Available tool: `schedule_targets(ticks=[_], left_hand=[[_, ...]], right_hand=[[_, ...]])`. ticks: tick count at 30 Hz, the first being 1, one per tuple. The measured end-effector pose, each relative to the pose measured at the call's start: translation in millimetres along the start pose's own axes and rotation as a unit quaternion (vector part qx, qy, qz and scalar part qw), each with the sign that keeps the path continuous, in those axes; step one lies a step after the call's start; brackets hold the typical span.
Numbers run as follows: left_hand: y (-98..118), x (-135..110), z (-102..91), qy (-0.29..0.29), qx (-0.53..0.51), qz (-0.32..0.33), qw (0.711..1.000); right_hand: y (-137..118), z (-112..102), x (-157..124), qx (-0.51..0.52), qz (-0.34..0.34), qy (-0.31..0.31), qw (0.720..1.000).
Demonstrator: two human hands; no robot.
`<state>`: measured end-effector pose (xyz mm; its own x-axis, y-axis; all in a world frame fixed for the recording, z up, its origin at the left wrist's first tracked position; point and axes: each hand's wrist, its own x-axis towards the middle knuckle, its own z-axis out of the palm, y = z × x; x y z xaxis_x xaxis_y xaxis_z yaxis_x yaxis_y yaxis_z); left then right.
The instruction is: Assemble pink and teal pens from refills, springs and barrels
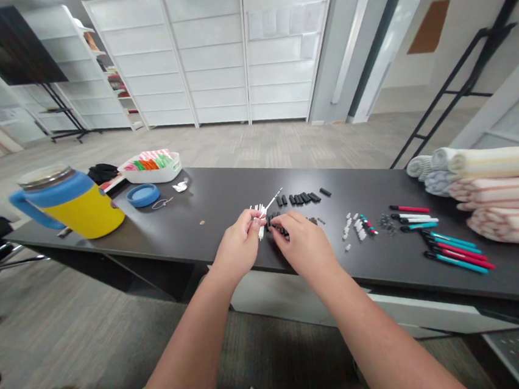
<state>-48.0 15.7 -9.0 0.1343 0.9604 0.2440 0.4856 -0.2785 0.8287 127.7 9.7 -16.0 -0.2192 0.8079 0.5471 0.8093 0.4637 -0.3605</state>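
My left hand (240,240) is closed in a pinch around a thin white pen refill (273,200), which slants up to the right. Beneath those fingers lies a bunch of white refills (261,233). Close beside it, my right hand (304,239) has its thumb and fingers drawn together over small dark pen parts. What it holds is too small to make out. Beyond the hands, several short black tubes (304,197) lie in a row. To the right are small white pieces (360,227), a scatter of tiny springs (387,224) and several assembled pens (460,248).
Rolled striped fabric (507,189) is stacked at the table's right end. On the left stand a large yellow-and-blue mug (77,206), a blue lid (143,195) and a white basket (165,172) of colourful packets. The dark table's (162,234) front edge runs below my wrists.
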Motion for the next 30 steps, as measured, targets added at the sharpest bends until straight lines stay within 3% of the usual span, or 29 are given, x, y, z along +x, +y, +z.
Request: schedule_targets(ticks=[7,12,17,22,30], left_hand=[[4.4,3.2,6.2,-0.005,0.008,0.001,1.0],[5.6,3.3,6.7,-0.01,0.031,0.001,0.999],[5.9,3.6,6.0,-0.017,0.042,0.002,0.999],[5.6,3.9,5.4,-0.017,0.043,0.0,0.999],[4.8,4.1,6.4,-0.012,0.047,0.0,0.999]], right_hand=[[12.3,-36.0,-23.1,0.029,-0.025,0.066,0.997],[31.9,-60.8,-32.6,-0.011,0.029,0.108,0.994],[41.7,-53.1,-39.3,-0.035,0.024,0.06,0.997],[37.8,-38.2,-42.8,-0.058,-0.004,0.014,0.998],[33.5,-33.9,-37.1,-0.096,0.004,-0.035,0.995]])
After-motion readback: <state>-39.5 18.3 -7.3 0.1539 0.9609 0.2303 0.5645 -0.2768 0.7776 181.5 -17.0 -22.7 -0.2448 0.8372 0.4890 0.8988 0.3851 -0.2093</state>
